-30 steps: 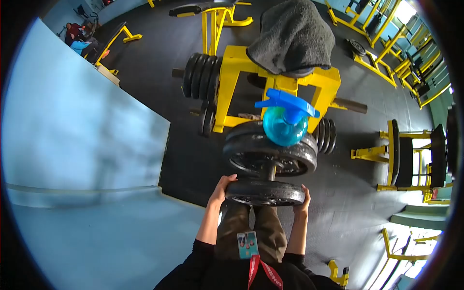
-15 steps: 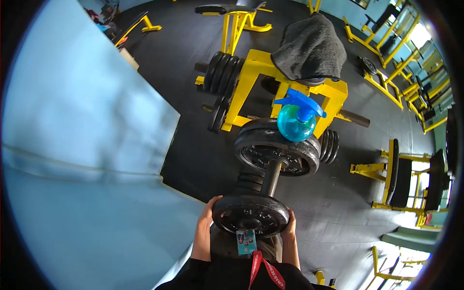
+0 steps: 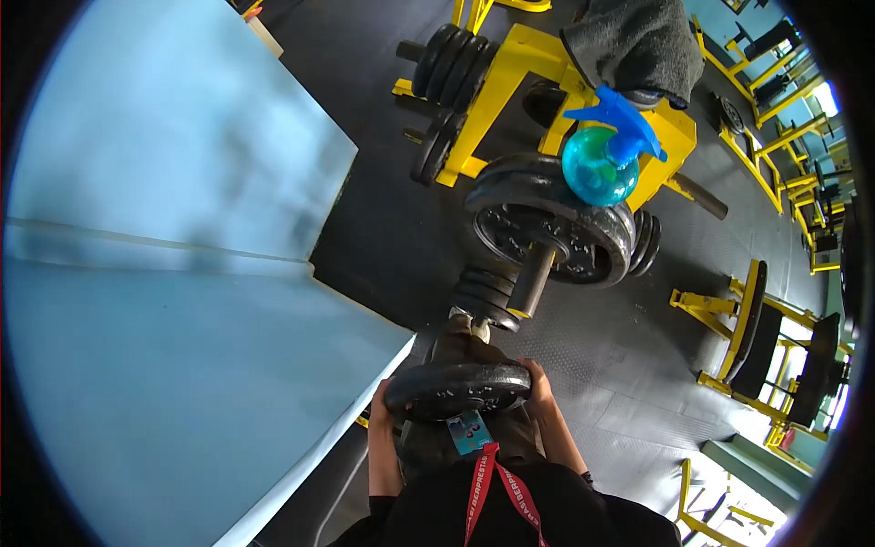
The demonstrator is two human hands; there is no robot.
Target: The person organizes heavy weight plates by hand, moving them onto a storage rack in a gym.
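A black weight plate [image 3: 458, 383] hangs close in front of my body, tilted so its face partly shows. My left hand [image 3: 381, 399] is closed round its left rim, with the fingers mostly hidden behind it. On the opposite rim, my right hand [image 3: 538, 379] also grips the plate. Beyond it, the bare end of a metal peg [image 3: 532, 284] points toward me, apart from the plate. Large black plates [image 3: 547, 223] sit further along that peg. An ID card [image 3: 469, 432] on a red lanyard [image 3: 481, 483] hangs just below the held plate.
A yellow weight rack [image 3: 488, 109] carries more plates [image 3: 451, 64] at its sides. A blue spray bottle [image 3: 602, 164] and a dark grey towel [image 3: 638, 46] are on top. A light blue wall [image 3: 182, 346] borders my left. A yellow-framed bench [image 3: 752, 319] stands right.
The plate has come off the peg's end toward my body, held in both hands. The peg end is now exposed. The view has shifted, so the rack appears higher and further right.
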